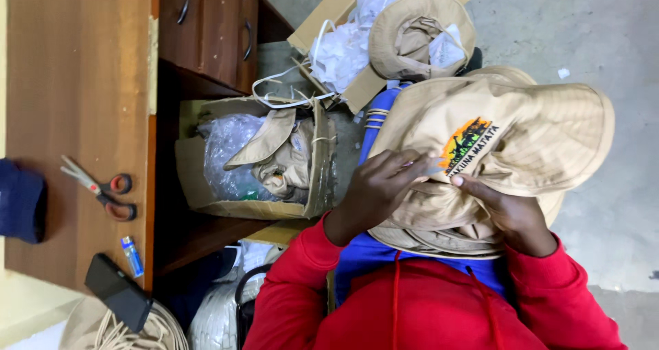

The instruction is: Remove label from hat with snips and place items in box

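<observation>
Head view: left hand (374,192) and right hand (511,212) both pinch a beige wide-brimmed hat (522,130) at its crown, fingers closed on the fabric just below an embroidered patch (465,144). More hats are stacked beneath the grip. Scissors (99,187) lie well apart on the wooden desk (75,68).

Red-handled scissors (101,188), a small blue lighter (132,256) and a black phone (118,292) lie on the wooden desk (75,82) at left. Right of it, a cardboard box (257,209) holds folded tan hats.
</observation>
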